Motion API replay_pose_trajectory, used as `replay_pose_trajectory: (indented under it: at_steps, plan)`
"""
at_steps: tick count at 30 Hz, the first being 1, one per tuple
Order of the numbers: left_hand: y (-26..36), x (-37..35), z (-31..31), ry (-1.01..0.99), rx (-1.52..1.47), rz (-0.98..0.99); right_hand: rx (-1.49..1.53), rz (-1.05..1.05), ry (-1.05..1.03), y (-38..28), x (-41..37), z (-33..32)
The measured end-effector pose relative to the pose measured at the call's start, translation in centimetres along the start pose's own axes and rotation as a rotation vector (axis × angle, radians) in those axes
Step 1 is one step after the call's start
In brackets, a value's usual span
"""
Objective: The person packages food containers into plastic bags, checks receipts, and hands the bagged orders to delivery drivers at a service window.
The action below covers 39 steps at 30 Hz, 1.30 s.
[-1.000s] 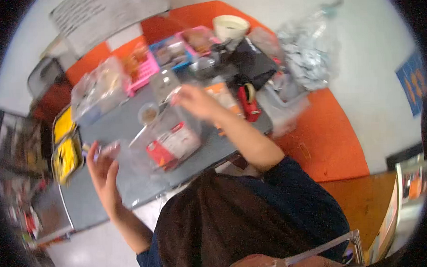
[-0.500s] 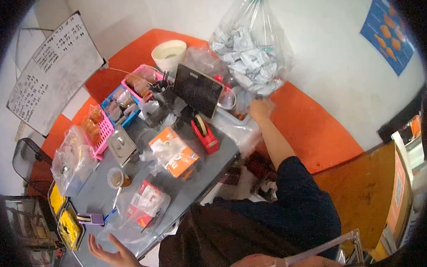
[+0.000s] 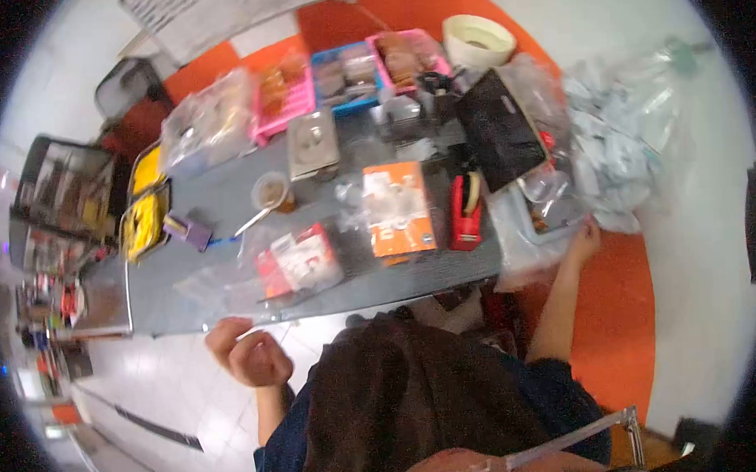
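Note:
My left hand (image 3: pixel 247 353) is raised just off the table's front edge with its fingers curled in. Whether anything is between them is hidden. Close by on the table lies a clear plastic bag (image 3: pixel 209 283), beside a red-and-white packet (image 3: pixel 300 262) in clear plastic. Far to the right, my right hand (image 3: pixel 588 239) has its fingers closed at the near right corner of a grey-blue tray (image 3: pixel 553 232). That tray rests on clear plastic sheeting (image 3: pixel 512 260). A large clear bag of silvery packets (image 3: pixel 612 149) is just behind this hand.
On the grey table (image 3: pixel 214 196) stand an orange box (image 3: pixel 398 210), a red tape dispenser (image 3: pixel 466 212), a dark tablet (image 3: pixel 499 132) and a cup (image 3: pixel 273 192). Pink and blue baskets (image 3: pixel 286 114) line the back, near a metal lid (image 3: pixel 312 144). Yellow-filled trays (image 3: pixel 147 223) flank the left end.
The view has turned left. My left hand has gone from spread fingers to curled ones, off the table's edge. My right hand has drawn back toward me along the tray's right end.

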<state>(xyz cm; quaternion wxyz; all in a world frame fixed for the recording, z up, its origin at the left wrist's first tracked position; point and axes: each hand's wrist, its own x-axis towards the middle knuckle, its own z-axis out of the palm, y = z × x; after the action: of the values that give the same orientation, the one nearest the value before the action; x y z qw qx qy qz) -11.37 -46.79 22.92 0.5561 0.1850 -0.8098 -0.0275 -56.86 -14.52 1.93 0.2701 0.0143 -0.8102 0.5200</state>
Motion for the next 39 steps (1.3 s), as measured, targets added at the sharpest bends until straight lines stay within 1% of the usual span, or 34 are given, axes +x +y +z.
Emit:
replay_pose_trajectory:
  at_steps: [1, 2, 4, 5, 6, 7, 8, 9, 11, 12, 13, 15, 16, 17, 18, 19, 20, 21, 22, 23, 24, 25, 26, 27, 28, 29, 30, 31, 32, 34, 35, 37, 38, 39]
  plan:
    - [0.3, -0.3, 0.4, 0.021, -0.074, 0.004, 0.298, 0.283, 0.119, -2.7, -1.2, 0.0]
    - [0.4, -0.6, 1.0, 0.007, -0.187, 0.023, 0.583, 0.577, 0.243, -7.4, -2.8, -0.5]
    - [1.1, -1.6, 2.1, -0.184, -0.368, 0.012, 0.436, 0.430, 0.259, -16.0, -6.7, -1.2]
    - [1.5, -1.6, 2.7, -0.365, -0.539, -0.064, 0.342, 0.062, 0.190, -18.5, -8.9, -1.4]
    - [1.2, -1.5, 3.1, -0.649, -0.642, -0.142, 0.244, -0.305, 0.123, -20.5, -11.0, -1.5]
    - [1.2, -1.5, 3.9, -0.800, -0.719, -0.246, 0.338, -0.766, -0.090, -22.3, -12.9, -1.6]
    - [1.5, -2.0, 4.7, -0.951, -0.798, -0.353, 0.540, -0.717, -0.327, -22.9, -15.8, -1.0]
    - [1.6, -3.7, 5.3, -0.948, -0.795, -0.359, 0.629, -0.721, -0.622, -24.1, -17.4, -1.0]
    - [1.6, -7.2, 6.2, -0.855, -1.043, -0.640, 0.715, -0.576, -1.215, -26.4, -20.7, -1.1]
    - [2.4, -6.6, 5.9, -0.856, -1.244, -0.895, 0.673, -0.388, -1.584, -27.6, -21.3, -0.7]
    - [2.1, -6.7, 5.6, -0.846, -1.246, -0.893, 0.671, -0.396, -1.588, -28.2, -21.6, -0.2]
    - [1.3, -6.8, 4.7, -0.945, -1.150, -1.043, 0.760, -0.937, -1.414, -29.1, -22.3, 0.3]
    - [0.7, -6.6, 4.0, -0.939, -1.150, -1.042, 0.764, -0.617, -1.454, -29.1, -23.5, -0.1]
    - [-0.1, -6.2, 3.0, -1.013, -1.051, -0.888, 0.764, -0.621, -1.456, -29.5, -23.8, -0.2]
    - [-0.8, -6.0, 2.0, -1.078, -0.949, -0.733, 0.549, -0.724, -1.487, -30.0, -23.9, -0.2]
    - [-1.2, -5.9, 1.1, -1.075, -0.952, -0.734, 0.328, -0.820, -1.506, -30.3, -24.1, -0.3]
    - [-1.6, -6.0, 0.2, -1.079, -0.887, -0.761, 0.323, -0.822, -1.509, -30.3, -24.6, 0.0]
    - [-2.1, -6.2, -0.8, -1.083, -0.822, -0.788, 0.196, -0.835, -1.614, -29.9, -25.2, 0.3]
    - [-2.8, -6.6, -1.8, -1.084, -0.827, -0.789, 0.065, -0.843, -1.715, -30.0, -26.0, 0.5]
    - [-3.6, -7.0, -2.9, -1.119, -0.748, -0.780, 0.059, -0.840, -1.713, -30.7, -27.0, 0.3]
    - [-4.5, -7.3, -4.0, -1.152, -0.668, -0.768, 0.233, -0.848, -1.537, -31.7, -28.3, 0.2]
    - [-5.4, -7.2, -5.2, -1.154, -0.675, -0.759, 0.398, -0.852, -1.350, -32.8, -29.6, 0.1]
    - [-6.2, -6.9, -6.5, -1.174, -0.668, -0.603, 0.390, -0.854, -1.342, -33.7, -30.7, 0.1]
    - [-7.1, -6.8, -7.7, -1.185, -0.659, -0.445, 0.353, -1.077, -1.333, -34.6, -31.9, 0.1]
    - [-7.9, -6.9, -8.8, -1.180, -0.667, -0.432, 0.310, -1.302, -1.313, -35.6, -32.9, 0.1]
    - [-8.6, -7.2, -9.9, -1.102, -0.597, -0.365, 0.301, -1.309, -1.302, -36.5, -33.9, 0.2]
    - [-9.4, -7.4, -11.1, -1.024, -0.528, -0.302, 0.381, -1.238, -1.400, -37.5, -34.8, 0.2]
    - [-10.1, -7.4, -12.3, -1.022, -0.533, -0.296, 0.464, -1.161, -1.498, -38.2, -35.8, 0.1]
    - [-10.8, -7.3, -13.7, -0.985, -0.481, -0.322, 0.458, -1.160, -1.494, -38.7, -36.8, 0.2]
    - [-12.8, -8.1, -16.2, -0.951, -0.434, -0.344, 0.499, -0.610, -2.021, -39.0, -39.0, 0.4]
    - [-14.4, -9.3, -17.2, -0.933, -0.390, -0.328, 0.493, -0.608, -2.012, -39.4, -40.2, 0.1]
    - [-15.7, -10.4, -19.0, -0.914, -0.358, -0.297, 0.720, -0.267, -1.904, -40.2, -42.6, -0.5]
    - [-15.8, -10.6, -19.8, -0.890, -0.322, -0.312, 0.715, -0.269, -1.887, -40.8, -43.7, -0.9]
    - [-15.9, -10.5, -20.4, -0.866, -0.287, -0.328, 0.651, -0.184, -1.811, -41.5, -44.9, -1.1]
